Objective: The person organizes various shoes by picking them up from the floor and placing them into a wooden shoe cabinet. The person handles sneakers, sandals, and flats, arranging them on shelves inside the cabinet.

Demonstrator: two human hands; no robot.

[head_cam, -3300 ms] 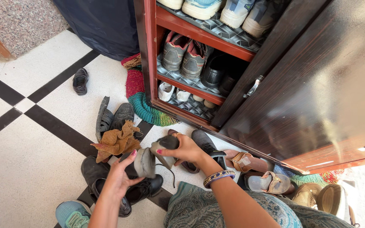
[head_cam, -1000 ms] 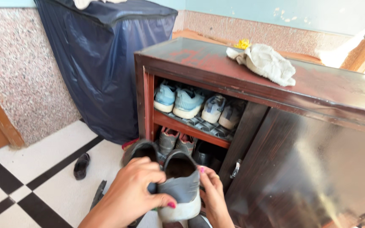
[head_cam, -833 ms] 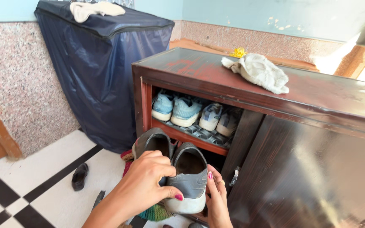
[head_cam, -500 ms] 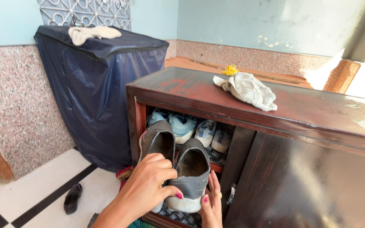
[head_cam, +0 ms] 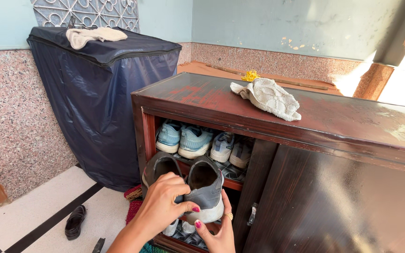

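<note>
A grey cloth (head_cam: 269, 97) lies on the cabinet (head_cam: 352, 117).

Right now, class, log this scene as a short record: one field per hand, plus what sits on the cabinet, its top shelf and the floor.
left hand: grips the pair of grey shoes from above
right hand: supports the pair from below
cabinet top: a crumpled pale cloth
top shelf: light blue sneakers and a paler pair
floor: a single black shoe on pale tiles
</note>
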